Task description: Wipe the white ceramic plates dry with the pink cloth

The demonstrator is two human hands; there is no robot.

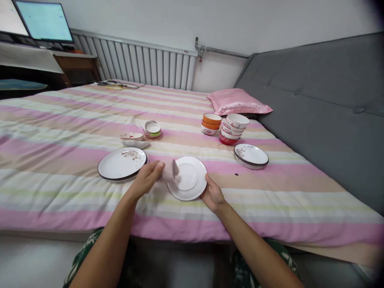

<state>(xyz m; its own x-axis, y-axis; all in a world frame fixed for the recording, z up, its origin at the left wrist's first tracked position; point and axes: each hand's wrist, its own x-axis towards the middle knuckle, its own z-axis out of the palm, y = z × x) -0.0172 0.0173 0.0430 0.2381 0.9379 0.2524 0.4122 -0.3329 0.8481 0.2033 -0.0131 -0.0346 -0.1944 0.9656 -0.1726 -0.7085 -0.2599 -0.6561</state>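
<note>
My right hand (213, 193) grips the right rim of a white plate (192, 188), tilted so that a ring shows on its face. A small pale pink cloth (168, 171), blurred at its edge, is pinched in my left hand (149, 176) at the plate's left side. Left of my left hand lie oval plates (115, 164), stacked, the top one with a brown flower print and dark rim. To the right sits a stack of round plates (251, 155) with a similar print.
Behind are small dishes (152, 129), boat-shaped dishes (133, 141), orange and white bowls (211, 123) and a taller bowl stack (233, 130). A small black piece (237, 174) lies on the striped bedspread (285, 192). Farther back are a pink pillow (237, 101) and a radiator (138, 60).
</note>
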